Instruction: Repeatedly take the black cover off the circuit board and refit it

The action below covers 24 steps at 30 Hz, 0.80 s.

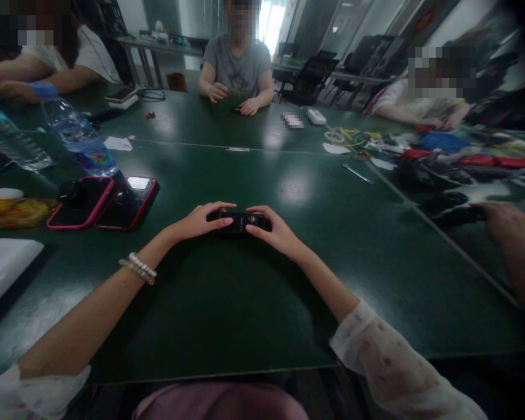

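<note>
A small black device [241, 223] with white marks on its dark face rests on or just above the green table, straight in front of me. My left hand [205, 220] grips its left end, thumb over the face and fingers behind. At the opposite end, my right hand [269, 228] holds it the same way, with the thumb on the front. The device's back and ends are hidden by my fingers. Left of my hands lie a phone with a red case [128, 203] and a phone with a pink case [79, 210], a small black object on the latter.
Water bottles [76, 137] stand at the left, near a yellow packet [17, 211] and a white object [9, 268]. A wrench [357, 174] and tangled cables [354, 139] lie at right. Several people sit around the green table [227, 326]; another person's hand [507, 233] reaches in at right.
</note>
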### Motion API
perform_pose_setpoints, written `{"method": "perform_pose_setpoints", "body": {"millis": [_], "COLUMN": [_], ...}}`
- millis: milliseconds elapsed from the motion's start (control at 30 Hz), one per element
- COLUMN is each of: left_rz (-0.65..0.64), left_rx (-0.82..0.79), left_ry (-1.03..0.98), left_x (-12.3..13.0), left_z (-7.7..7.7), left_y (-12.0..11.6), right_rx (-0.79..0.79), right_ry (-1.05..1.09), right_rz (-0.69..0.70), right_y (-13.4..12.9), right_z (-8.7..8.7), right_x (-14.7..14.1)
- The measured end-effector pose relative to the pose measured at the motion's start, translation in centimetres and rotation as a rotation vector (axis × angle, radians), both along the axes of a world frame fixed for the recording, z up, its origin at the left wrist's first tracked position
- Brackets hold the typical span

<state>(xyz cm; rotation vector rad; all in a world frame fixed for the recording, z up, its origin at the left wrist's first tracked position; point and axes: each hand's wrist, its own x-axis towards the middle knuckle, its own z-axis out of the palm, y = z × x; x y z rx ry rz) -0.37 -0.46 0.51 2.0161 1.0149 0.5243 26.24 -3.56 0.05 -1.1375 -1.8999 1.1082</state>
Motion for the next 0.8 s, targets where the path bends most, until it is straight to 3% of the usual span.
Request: {"method": "perform_pose_setpoints", "body": {"millis": [200,567,800], "left_rz": [0.004,-0.018,0.009], "left_rx": [0.040,-0.077,-0.038], "left_ry": [0.055,-0.131,-0.091], "left_x": [0.00,0.24,0.10], "left_z": [-0.13,0.21,0.14], "left_y": [0.10,-0.13,-0.16], "right_rx": [-0.024,-0.002,0.041], "right_ry": [0.057,0.053,0.013], "right_rz": [0.006,0.010,-0.030], "right_y": [0.16,0.01,-0.08], "right_z": [0.11,0.08,0.03], "right_x": [0.16,-0.06,-0.40]}}
